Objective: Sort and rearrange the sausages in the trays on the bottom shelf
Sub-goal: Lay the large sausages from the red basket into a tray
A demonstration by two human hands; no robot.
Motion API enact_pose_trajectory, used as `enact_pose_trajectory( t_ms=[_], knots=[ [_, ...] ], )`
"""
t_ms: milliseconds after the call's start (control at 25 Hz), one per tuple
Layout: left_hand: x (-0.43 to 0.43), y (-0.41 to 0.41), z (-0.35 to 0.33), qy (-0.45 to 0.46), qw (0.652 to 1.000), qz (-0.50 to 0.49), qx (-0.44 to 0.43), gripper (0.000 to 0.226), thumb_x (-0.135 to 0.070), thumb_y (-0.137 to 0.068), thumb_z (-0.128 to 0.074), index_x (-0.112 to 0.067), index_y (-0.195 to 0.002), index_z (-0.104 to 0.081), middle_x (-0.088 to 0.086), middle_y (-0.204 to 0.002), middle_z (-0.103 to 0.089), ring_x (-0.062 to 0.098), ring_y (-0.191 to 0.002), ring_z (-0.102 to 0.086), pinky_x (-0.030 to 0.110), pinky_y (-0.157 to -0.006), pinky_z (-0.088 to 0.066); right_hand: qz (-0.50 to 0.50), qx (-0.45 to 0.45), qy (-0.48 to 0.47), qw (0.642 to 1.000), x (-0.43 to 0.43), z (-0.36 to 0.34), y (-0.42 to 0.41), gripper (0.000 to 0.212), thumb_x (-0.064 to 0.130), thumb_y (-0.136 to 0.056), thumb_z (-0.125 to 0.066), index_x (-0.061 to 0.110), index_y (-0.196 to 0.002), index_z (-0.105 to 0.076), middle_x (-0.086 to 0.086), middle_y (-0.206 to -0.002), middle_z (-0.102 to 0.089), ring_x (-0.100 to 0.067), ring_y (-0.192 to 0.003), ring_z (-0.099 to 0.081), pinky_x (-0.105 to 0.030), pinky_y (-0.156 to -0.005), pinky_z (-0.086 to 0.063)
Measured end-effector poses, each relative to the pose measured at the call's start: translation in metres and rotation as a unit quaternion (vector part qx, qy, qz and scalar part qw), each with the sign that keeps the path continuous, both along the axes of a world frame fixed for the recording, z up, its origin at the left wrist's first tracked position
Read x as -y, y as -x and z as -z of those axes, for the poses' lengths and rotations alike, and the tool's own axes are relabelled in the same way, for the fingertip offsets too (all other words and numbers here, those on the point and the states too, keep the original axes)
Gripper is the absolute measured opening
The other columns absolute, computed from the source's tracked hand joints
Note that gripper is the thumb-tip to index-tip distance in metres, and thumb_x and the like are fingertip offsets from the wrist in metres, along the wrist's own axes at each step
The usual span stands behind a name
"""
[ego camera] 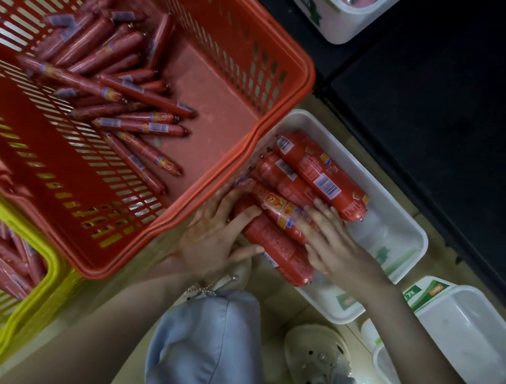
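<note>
A: Where to find the fat sausages [313,182]?

B: In the white tray [407,229] on the floor [285,301]. Four of them, side by side, close together.

A: Any room left in there?

B: Yes. Bare tray past the right ends of the sausages, up to the right rim. A thin bare strip along the far rim too.

A: And the left hand [221,235]?

B: Pressed on the left ends of the sausages, with straight, spread fingers [246,190]. Not wrapped round anything.

A: The right hand [334,247]?

B: Laid over the right ends of the two nearest sausages, thumb down by the near side. Too blurry to tell if squeezing or only resting.

A: Anything bumping the tray?

B: The red basket [293,74], rim right against the tray's left corner. Tight there, just the left hand in between.

A: Inside the basket?

B: A heap of thin sausages [120,96], piled toward the left. Lots of bare bottom on the right side.

A: Below that?

B: A yellow basket [44,260], partly tucked under the red one, with more thin sausages [0,253] inside.

A: Other trays?

B: One see-through tray [472,332] to the right, near the first but apart. One more tray [349,27] at the top, well apart, too blurry inside to name.

A: Near the near edge?

B: A blue trouser leg [201,354] and a pale shoe [316,363], just beside the tray. A little open floor between them.
</note>
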State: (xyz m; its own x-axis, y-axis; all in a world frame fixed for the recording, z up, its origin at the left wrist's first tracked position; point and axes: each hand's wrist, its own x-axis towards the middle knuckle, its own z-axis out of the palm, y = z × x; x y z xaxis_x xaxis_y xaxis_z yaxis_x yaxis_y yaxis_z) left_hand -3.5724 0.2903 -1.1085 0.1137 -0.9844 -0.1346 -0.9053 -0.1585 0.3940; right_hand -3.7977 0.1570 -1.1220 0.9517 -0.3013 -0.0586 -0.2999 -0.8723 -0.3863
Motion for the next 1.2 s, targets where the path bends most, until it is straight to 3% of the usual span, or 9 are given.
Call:
enact_pose_trajectory(
  t_ms=[160,320,440,600,800,920,1000,1040,1200],
  knots=[
    [-0.006,0.002,0.006,0.048,0.998,0.018,0.045,0.055,-0.058,-0.085,-0.05,-0.021,-0.125,-0.045,0.015,-0.137,-0.035,0.037,-0.133,-0.031,0.055,-0.106,-0.03,0.112,0.028,-0.15,0.982,0.001,-0.019,-0.009,0.046,0.031,-0.1,-0.031,0.014,-0.142,-0.029,-0.004,-0.135,-0.033,-0.017,-0.129,-0.035,-0.04,-0.1,-0.046],
    [0.0,0.003,0.012,0.0,0.998,0.03,0.061,0.061,-0.062,-0.088,-0.042,-0.018,-0.13,-0.044,0.02,-0.143,-0.039,0.039,-0.138,-0.028,0.055,-0.11,-0.017,0.182,-0.028,-0.24,0.953,-0.015,-0.018,-0.008,0.05,0.042,-0.095,-0.04,0.024,-0.142,-0.03,0.004,-0.14,-0.026,-0.017,-0.139,-0.021,-0.045,-0.102,-0.042],
    [0.004,0.007,0.012,-0.032,0.998,0.012,0.054,0.067,-0.062,-0.09,-0.034,-0.013,-0.133,-0.05,0.022,-0.139,-0.046,0.04,-0.137,-0.033,0.053,-0.113,-0.013,0.205,-0.07,-0.153,0.964,-0.017,-0.021,-0.025,0.066,0.055,-0.082,-0.057,0.017,-0.133,-0.04,-0.004,-0.127,-0.038,-0.022,-0.127,-0.031,-0.051,-0.106,-0.036],
    [0.005,0.006,0.014,-0.031,0.997,0.013,0.071,0.066,-0.061,-0.092,-0.03,-0.013,-0.131,-0.051,0.02,-0.138,-0.046,0.037,-0.135,-0.03,0.054,-0.113,-0.011,0.185,-0.172,-0.124,0.959,-0.003,-0.03,-0.04,0.08,0.057,-0.082,-0.059,0.015,-0.143,-0.029,0.0,-0.129,-0.039,-0.016,-0.119,-0.033,-0.032,-0.105,-0.027],
    [0.003,0.005,0.013,0.004,1.0,0.003,0.01,0.06,-0.062,-0.092,-0.032,-0.016,-0.129,-0.041,0.011,-0.139,-0.032,0.034,-0.134,-0.025,0.048,-0.116,-0.006,0.277,-0.101,-0.269,0.917,-0.011,-0.028,-0.028,0.059,0.042,-0.088,-0.061,0.014,-0.135,-0.039,-0.001,-0.127,-0.037,-0.013,-0.117,-0.035,-0.032,-0.101,-0.038],
    [0.003,0.004,0.018,0.006,1.0,-0.006,0.009,0.059,-0.056,-0.091,-0.04,-0.015,-0.133,-0.037,0.013,-0.142,-0.032,0.035,-0.138,-0.024,0.044,-0.118,-0.001,0.337,-0.048,-0.36,0.868,-0.018,-0.032,-0.012,0.055,0.036,-0.087,-0.062,0.017,-0.133,-0.039,0.006,-0.127,-0.032,0.004,-0.107,-0.038,-0.014,-0.088,-0.042],
    [0.004,0.004,0.022,-0.034,0.999,-0.021,0.02,0.065,-0.057,-0.093,-0.034,-0.013,-0.14,-0.027,0.019,-0.15,-0.031,0.038,-0.143,-0.02,0.052,-0.118,-0.006,0.35,-0.016,-0.348,0.87,-0.019,-0.034,-0.008,0.055,0.034,-0.087,-0.064,0.016,-0.133,-0.04,0.01,-0.124,-0.031,0.009,-0.102,-0.037,-0.007,-0.084,-0.039],
    [0.003,0.005,0.023,-0.053,0.998,-0.036,0.013,0.068,-0.058,-0.094,-0.031,-0.013,-0.144,-0.02,0.021,-0.154,-0.025,0.038,-0.145,-0.015,0.053,-0.118,-0.006,0.345,-0.013,-0.325,0.881,-0.019,-0.033,-0.009,0.055,0.036,-0.087,-0.065,0.015,-0.132,-0.041,0.009,-0.122,-0.032,0.004,-0.104,-0.037,-0.01,-0.084,-0.038],
    [0.005,0.015,0.017,-0.044,0.995,-0.093,0.001,0.074,-0.053,-0.094,-0.032,-0.019,-0.15,0.0,0.017,-0.158,-0.003,0.032,-0.146,-0.002,0.05,-0.115,0.0,0.281,-0.039,-0.149,0.947,-0.018,-0.02,-0.029,0.06,0.054,-0.083,-0.048,0.014,-0.127,-0.043,-0.005,-0.114,-0.049,-0.014,-0.104,-0.037,-0.035,-0.091,-0.038]
  ],
)
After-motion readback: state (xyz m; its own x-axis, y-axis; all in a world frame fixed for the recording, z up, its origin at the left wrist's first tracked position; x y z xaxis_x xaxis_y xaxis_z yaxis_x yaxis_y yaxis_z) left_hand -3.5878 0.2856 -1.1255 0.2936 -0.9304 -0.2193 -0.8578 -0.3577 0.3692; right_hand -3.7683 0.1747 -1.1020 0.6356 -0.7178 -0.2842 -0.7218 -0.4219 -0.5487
